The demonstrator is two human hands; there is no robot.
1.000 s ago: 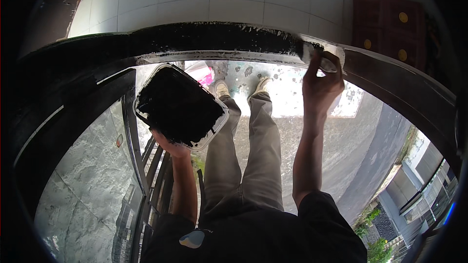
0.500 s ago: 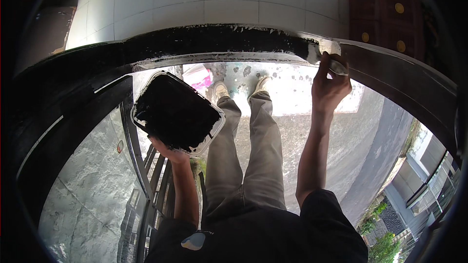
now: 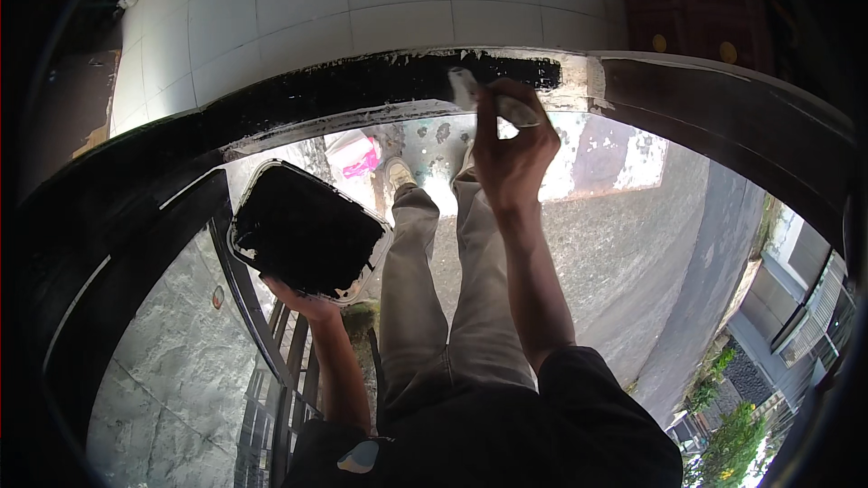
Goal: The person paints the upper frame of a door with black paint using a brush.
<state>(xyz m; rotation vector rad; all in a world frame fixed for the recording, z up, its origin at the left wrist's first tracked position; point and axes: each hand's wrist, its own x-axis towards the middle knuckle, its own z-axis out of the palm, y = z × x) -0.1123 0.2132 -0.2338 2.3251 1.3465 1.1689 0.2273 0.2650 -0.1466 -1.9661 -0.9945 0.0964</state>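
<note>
In the head view, the left hand [image 3: 303, 300] is clamped on a tub [image 3: 387, 246] from below, at its near edge, the fingers mostly hidden. Black paint [image 3: 307, 230] fills the tub; toward its near right corner, some pale wall is seen. The right hand [image 3: 515, 154] is clamped on a brush [image 3: 463, 90], finger and thumb together. The brush is over the black part of the ledge [image 3: 353, 77], between the far and near edges; being blurred, I cannot tell if its bristles touch. Toward the ledge's right end there is a pale patch [image 3: 575, 81].
</note>
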